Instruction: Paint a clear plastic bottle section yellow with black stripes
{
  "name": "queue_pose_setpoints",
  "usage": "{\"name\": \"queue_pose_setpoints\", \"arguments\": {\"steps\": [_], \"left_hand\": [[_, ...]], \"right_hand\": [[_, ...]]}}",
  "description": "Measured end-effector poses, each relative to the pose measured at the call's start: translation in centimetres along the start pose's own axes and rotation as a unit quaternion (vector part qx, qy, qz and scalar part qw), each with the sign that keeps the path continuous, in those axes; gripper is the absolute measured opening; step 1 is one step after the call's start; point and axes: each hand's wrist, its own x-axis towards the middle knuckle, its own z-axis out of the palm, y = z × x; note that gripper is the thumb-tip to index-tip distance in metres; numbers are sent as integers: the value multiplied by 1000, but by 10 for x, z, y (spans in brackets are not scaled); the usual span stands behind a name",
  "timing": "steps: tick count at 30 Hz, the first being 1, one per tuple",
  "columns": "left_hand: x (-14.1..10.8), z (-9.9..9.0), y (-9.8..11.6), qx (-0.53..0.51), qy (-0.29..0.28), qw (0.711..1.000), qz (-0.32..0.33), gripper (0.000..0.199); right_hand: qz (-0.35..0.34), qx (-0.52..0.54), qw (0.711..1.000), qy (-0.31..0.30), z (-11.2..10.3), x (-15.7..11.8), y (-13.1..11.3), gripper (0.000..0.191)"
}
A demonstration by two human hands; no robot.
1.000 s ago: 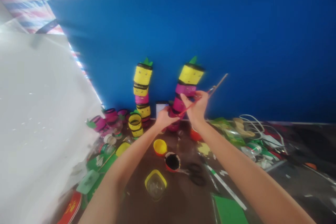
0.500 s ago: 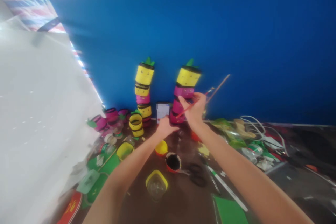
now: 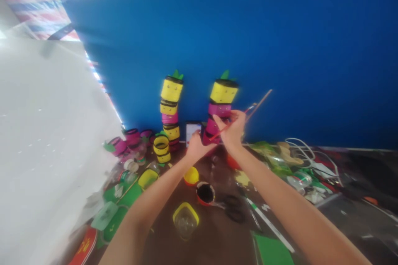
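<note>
My left hand (image 3: 199, 148) is at the foot of the right-hand stack of yellow and magenta cups (image 3: 219, 109), thumb raised and fingers round its lowest part. The stack has black bands and green leaves on top. My right hand (image 3: 234, 129) pinches a red-handled paintbrush (image 3: 221, 131), its lower end slanting toward the lower magenta cups. A second, light wooden stick (image 3: 260, 102) juts out behind this hand; whether it is held I cannot tell. To the left stands a similar stack of cups (image 3: 170, 107). Nearer me are a small yellow pot (image 3: 191, 176) and a pot of black paint (image 3: 205, 193).
A phone (image 3: 193, 129) leans against the blue wall (image 3: 280, 41). Scissors (image 3: 234, 209), a yellow-rimmed clear cup (image 3: 185, 220) and green sheets (image 3: 273, 250) lie in front. Magenta cups (image 3: 115, 145) and scraps crowd the left; white cables (image 3: 306, 153) and plastic bottles are at the right.
The right-hand stack has shifted slightly right at its base, with my left hand moving along and its thumb higher. My right hand with the paintbrush stays nearly in place.
</note>
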Motion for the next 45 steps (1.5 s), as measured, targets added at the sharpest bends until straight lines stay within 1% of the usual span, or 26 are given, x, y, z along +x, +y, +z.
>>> {"name": "queue_pose_setpoints", "arguments": {"steps": [4, 7, 14, 19, 23, 28, 32, 34, 35, 37, 38, 39, 41, 43, 45], "left_hand": [[3, -1, 12, 5, 39, 997, 61, 84], [5, 0, 15, 10, 41, 995, 86, 89], [7, -3, 17, 25, 24, 997, 66, 92], [3, -6, 21, 35, 25, 997, 61, 89], [2, -9, 25, 31, 24, 998, 54, 88], [1, -14, 23, 24, 5, 998, 58, 95], [-4, -26, 22, 21, 8, 998, 63, 93], [-12, -38, 24, 10, 10, 998, 54, 83], [-17, -45, 26, 4, 19, 999, 39, 74], [-32, -60, 30, -18, 33, 999, -2, 43], [-41, -68, 31, -21, 33, 999, -4, 35], [-51, -76, 33, -21, 37, 999, -2, 36], [-75, -91, 35, -29, 67, 997, -5, 48], [-103, -104, 33, -48, 85, 995, -34, 57], [-134, -113, 27, -60, 98, 992, -48, 58]], "right_hand": [[1, 13, 1000, -7, 2, 1, 1, 53], [1, 20, 1000, -15, 2, 0, 0, 53], [9, 37, 999, -25, -4, -3, 0, 58], [12, 37, 999, -32, -7, -5, -4, 60], [9, 59, 997, -39, -11, -5, -5, 57], [1, 63, 997, -50, -21, -7, -3, 48], [-5, 75, 995, -59, -32, -14, -4, 44], [-10, 82, 995, -64, -39, -18, -5, 44], [-14, 86, 994, -67, -42, -20, -5, 44], [-20, 94, 992, -77, -48, -23, -6, 45], [-23, 98, 991, -85, -51, -24, -6, 45], [-25, 100, 990, -93, -54, -25, -8, 45], [-30, 100, 989, -109, -61, -27, -13, 42], [-34, 90, 988, -123, -70, -30, -20, 38], [-35, 74, 988, -134, -83, -37, -28, 34]]}}
